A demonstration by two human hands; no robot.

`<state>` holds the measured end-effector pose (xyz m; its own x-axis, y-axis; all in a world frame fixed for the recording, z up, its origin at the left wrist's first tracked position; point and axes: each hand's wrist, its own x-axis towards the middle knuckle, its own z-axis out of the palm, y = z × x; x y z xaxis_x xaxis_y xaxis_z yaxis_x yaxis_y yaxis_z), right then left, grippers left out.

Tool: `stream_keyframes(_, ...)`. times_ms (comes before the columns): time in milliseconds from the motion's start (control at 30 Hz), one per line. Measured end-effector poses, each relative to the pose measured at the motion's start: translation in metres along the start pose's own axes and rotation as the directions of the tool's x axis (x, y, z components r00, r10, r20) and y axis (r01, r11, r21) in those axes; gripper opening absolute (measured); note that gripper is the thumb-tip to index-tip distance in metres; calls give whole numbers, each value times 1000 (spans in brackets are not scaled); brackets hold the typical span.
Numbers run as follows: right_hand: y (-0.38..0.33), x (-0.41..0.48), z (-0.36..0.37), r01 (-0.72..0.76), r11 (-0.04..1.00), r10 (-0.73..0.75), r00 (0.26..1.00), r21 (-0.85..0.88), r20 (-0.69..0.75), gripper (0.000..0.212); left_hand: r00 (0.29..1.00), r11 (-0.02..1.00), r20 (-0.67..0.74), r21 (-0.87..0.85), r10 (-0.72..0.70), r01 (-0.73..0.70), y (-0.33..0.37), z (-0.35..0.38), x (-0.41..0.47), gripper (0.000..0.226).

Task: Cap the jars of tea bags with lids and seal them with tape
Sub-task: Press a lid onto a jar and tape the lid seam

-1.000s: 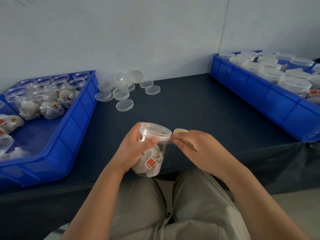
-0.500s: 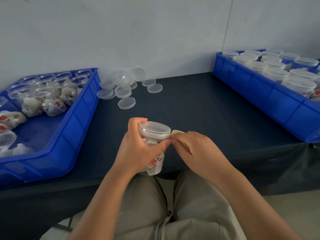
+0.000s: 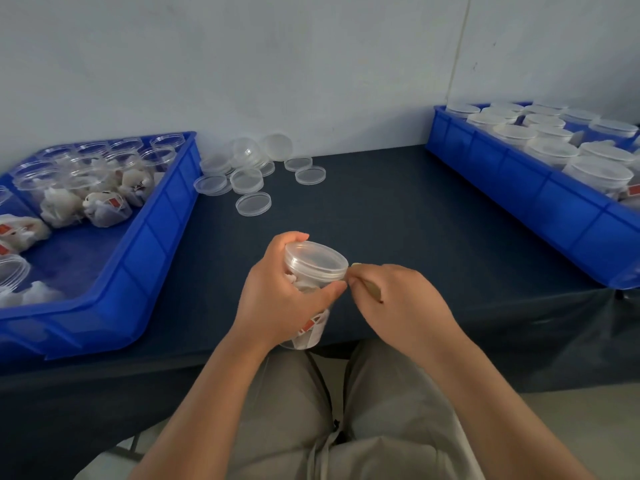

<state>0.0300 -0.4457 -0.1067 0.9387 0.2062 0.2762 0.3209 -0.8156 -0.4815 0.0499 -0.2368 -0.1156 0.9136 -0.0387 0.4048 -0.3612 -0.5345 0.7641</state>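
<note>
Head view only. Left hand (image 3: 277, 292) was wrapped round the jar (image 3: 313, 327), fingers behind, thumb pressing at the front just under the rim. The jar was held above the near table (image 3: 398, 220) edge, over the lap, tilted slightly, with tea bags inside. Its lid (image 3: 317, 258) was already on. Right hand (image 3: 398, 303) was clenched round a tan tape roll (image 3: 373, 292), mostly hidden in the palm, fingertips touching the lid's right edge. The tape itself was too thin and clear to make out.

Judged step: running tape round the seam between lid and jar. To do it well, the left thumb should pin the tape's start while the jar turns. The right hand should stay tight against the rim, so the strip lies flat across both lid and wall without creasing.

Left bin (image 3: 156, 237) held open jars (image 3: 62, 206) of tea bags. Loose lids (image 3: 252, 203) lay near the wall. Right bin (image 3: 519, 188) held capped jars (image 3: 554, 150).

Against the frame a second back, the left hand had closed further over the jar and now hid most of the red tag. The thumb had slid right to meet the right fingertips. The right hand had kept its place at the rim, and less of the roll showed.
</note>
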Motion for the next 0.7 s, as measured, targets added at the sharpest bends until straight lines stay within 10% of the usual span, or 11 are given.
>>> stream_keyframes(433,-24,64,14,-236,970,241,962,-52,129,33,987,989,-141,110,-78,94,-4,-5,13,83)
stream_keyframes(700,40,81,24,-222,902,280,954,-371,108,39,995,989,-36,-118,-91,86,-1,0,-32,77)
